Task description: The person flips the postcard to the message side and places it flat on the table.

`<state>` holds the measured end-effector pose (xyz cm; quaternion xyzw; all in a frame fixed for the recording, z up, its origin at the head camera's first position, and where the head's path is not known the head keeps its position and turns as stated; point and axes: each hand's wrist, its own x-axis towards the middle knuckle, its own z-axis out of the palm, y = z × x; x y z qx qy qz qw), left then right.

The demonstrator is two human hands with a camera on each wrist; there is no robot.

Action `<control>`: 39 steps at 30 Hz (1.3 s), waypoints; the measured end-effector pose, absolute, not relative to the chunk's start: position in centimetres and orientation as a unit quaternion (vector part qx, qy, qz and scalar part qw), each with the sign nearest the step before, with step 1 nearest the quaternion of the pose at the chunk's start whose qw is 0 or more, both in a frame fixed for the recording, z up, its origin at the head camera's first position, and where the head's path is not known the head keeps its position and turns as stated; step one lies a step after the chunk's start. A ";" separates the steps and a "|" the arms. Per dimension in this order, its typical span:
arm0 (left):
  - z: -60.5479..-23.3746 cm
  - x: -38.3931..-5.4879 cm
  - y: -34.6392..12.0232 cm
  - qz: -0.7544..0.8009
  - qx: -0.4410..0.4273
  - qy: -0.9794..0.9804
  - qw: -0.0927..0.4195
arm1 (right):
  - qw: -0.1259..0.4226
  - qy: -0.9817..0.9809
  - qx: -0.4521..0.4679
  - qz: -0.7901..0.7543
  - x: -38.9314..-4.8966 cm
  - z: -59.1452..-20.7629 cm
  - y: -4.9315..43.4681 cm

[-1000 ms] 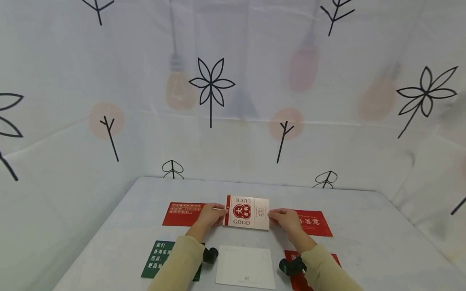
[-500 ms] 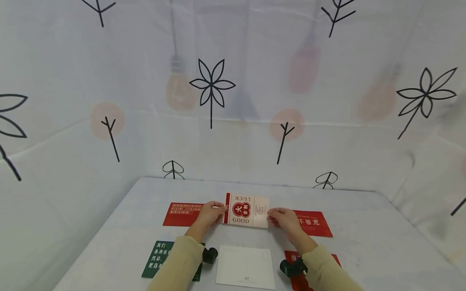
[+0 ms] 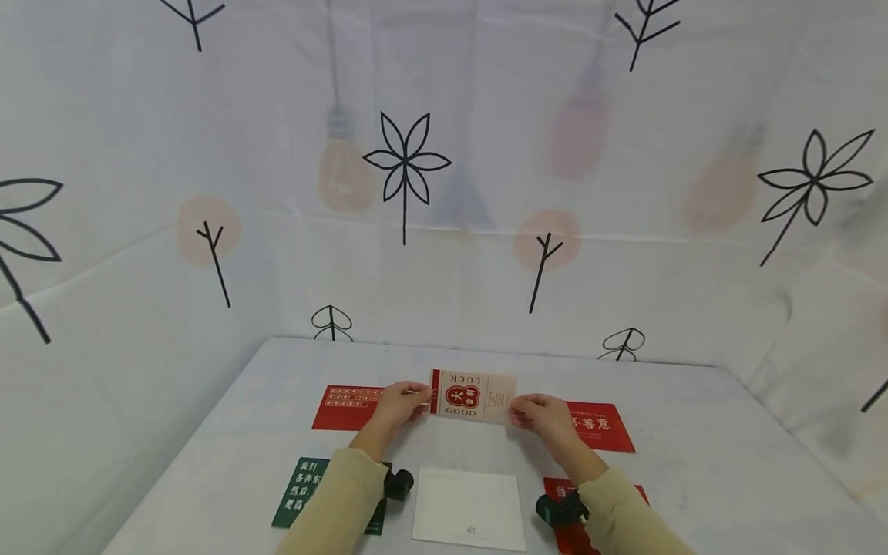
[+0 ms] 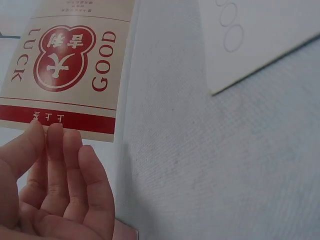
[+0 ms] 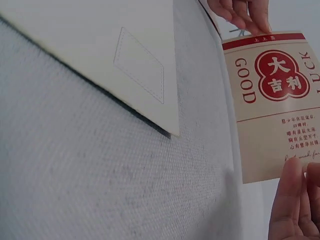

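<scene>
Both hands hold a cream postcard with a red band and red "GOOD LUCK" print over the back middle of the table. My left hand pinches its red-banded end; in the left wrist view the thumb and fingertips meet at that edge. At the opposite end, my right hand pinches the cream edge, the thumb and fingers showing in the right wrist view. Nearer the body, a white postcard lies between the forearms, blank side up with faint printed lines.
Red cards lie at the back left and back right. A green card with white writing is partly hidden under the left sleeve, another red card under the right. A patterned white cloth hangs behind the table.
The cream postcard has shifted slightly away from the body and tips further back, so its face looks shorter in the head view. Both hands keep hold of its ends; the other cards stay put.
</scene>
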<state>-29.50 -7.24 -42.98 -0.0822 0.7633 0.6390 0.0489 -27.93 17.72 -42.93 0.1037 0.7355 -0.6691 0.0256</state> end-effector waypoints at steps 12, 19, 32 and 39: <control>-43.5 -30.0 -7.7 0.677 -0.085 0.729 0.060 | 0.012 0.709 0.107 -0.697 -27.7 -42.6 17.9; -43.3 -29.9 -7.8 0.713 -0.065 0.695 0.068 | 0.008 0.698 0.103 -0.709 -27.9 -42.8 18.0; -43.3 -30.2 -8.0 0.751 -0.082 0.652 0.075 | 0.010 0.685 0.107 -0.721 -27.8 -42.4 17.9; -43.2 -30.0 -8.0 0.752 -0.088 0.649 0.080 | 0.006 0.679 0.102 -0.727 -27.7 -42.6 17.9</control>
